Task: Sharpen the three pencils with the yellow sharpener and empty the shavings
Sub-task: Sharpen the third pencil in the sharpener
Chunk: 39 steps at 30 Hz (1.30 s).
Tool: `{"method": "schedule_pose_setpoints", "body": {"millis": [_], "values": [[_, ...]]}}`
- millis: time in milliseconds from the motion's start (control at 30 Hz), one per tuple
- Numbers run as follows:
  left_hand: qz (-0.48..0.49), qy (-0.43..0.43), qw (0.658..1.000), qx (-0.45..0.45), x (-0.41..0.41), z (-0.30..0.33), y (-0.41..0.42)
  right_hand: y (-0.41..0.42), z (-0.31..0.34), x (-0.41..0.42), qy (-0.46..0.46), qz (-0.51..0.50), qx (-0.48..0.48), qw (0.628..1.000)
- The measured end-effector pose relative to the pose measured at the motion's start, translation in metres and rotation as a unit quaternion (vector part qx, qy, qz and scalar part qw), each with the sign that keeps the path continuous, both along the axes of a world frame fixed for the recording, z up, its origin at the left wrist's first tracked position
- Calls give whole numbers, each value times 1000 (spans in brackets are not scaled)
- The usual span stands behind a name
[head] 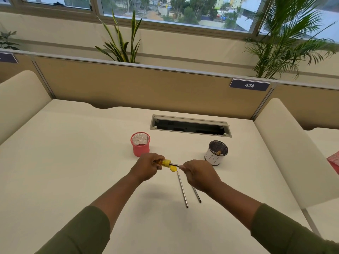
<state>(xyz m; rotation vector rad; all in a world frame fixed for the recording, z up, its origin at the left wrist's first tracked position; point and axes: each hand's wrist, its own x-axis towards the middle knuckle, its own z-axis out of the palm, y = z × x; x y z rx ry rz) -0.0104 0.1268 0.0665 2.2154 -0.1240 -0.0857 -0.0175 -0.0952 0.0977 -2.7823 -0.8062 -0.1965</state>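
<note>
Head view: left hand [146,166] grips the yellow sharpener [166,163]; right hand [197,174] pinches a pencil [174,164] lying left-to-right, tip inside the sharpener, between both hands.

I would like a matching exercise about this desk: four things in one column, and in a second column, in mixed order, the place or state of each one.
Things:
1. yellow sharpener
2. pink mesh cup
3. black and white cup
4. two pencils on the desk

Places or states:
A. stands to the right, with some shavings inside
B. lie side by side under the right hand
C. held by the left hand, with a pencil pushed into it
D. stands behind the left hand

Pairs: 1-C, 2-D, 3-A, 4-B
</note>
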Motion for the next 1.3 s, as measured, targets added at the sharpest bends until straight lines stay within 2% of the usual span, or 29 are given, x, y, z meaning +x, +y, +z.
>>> {"method": "schedule_pose_setpoints", "body": {"millis": [33, 67, 100, 133, 167, 200, 267, 333, 367, 433, 467, 567, 667, 733, 767, 800, 833, 867, 900, 933, 967, 1033, 1067, 1133, 1200, 1267, 1300], "values": [[-3, -12, 1000, 4, 1, 2, 0, 5, 3, 1, 123, -70, 71, 987], [-8, -22, 1000, 11, 2, 3, 0, 8, 5, 4, 241, -139, 160, 947], [-12, -28, 999, 16, 3, 4, 0, 9, 5, 6, 343, -199, 231, 889], [-15, -30, 999, 20, 3, 4, -1, 9, 6, 8, 399, -224, 257, 851], [-18, -26, 999, 26, 4, 5, -1, 8, 7, 9, 416, -217, 244, 849], [-22, -16, 999, 33, 4, 5, -1, 7, 7, 10, 389, -190, 207, 877], [-32, 6, 998, 55, 6, 4, 0, 5, 6, 8, 271, -122, 120, 947], [-43, 19, 996, 78, 9, 4, 1, -2, 8, 11, 133, -38, 46, 989], [-46, 27, 995, 84, 11, 4, 1, -5, 10, 14, 42, 16, -13, 999], [-51, 43, 994, 84, 15, 5, 2, -14, 13, 20, -131, 108, -107, 980], [-52, 50, 994, 77, 17, 6, 3, -17, 16, 23, -179, 134, -128, 966], [-50, 53, 995, 61, 23, 11, 0, -23, 22, 29, -223, 153, -145, 952], [-39, 25, 997, 64, 26, 15, -5, -19, 20, 27, -232, 137, -115, 956], [-26, 8, 998, 60, 26, 14, -6, -12, 18, 22, -180, 83, -63, 978], [-21, -3, 998, 60, 26, 13, -6, -6, 15, 20, -123, 36, -27, 991], [-22, -13, 998, 62, 26, 13, -5, -1, 15, 19, -22, -27, 12, 999], [-28, -24, 997, 68, 25, 12, -5, 3, 15, 20, 102, -93, 69, 988], [-39, -35, 996, 76, 25, 11, -5, 5, 16, 21, 225, -164, 142, 950], [-50, -43, 994, 84, 25, 10, -5, 6, 16, 24, 329, -220, 204, 895], [-58, -44, 994, 87, 24, 9, -5, 5, 15, 25, 392, -252, 234, 853], [-62, -41, 993, 90, 25, 9, -6, 4, 15, 26, 410, -251, 228, 847], [-68, -31, 992, 101, 26, 9, -6, 1, 12, 23, 337, -186, 162, 909], [-75, -21, 992, 102, 28, 10, -5, -2, 9, 20, 269, -141, 114, 946], [-88, 11, 991, 101, 31, 12, -3, -11, 4, 15, 131, -52, 45, 989], [-93, 41, 989, 104, 34, 15, 0, -21, 2, 15, -36, 42, -40, 998], [-96, 63, 989, 93, 36, 16, 1, -30, 2, 19, -184, 125, -115, 968], [-96, 68, 989, 86, 37, 16, 0, -32, 3, 19, -225, 137, -131, 956]]}}
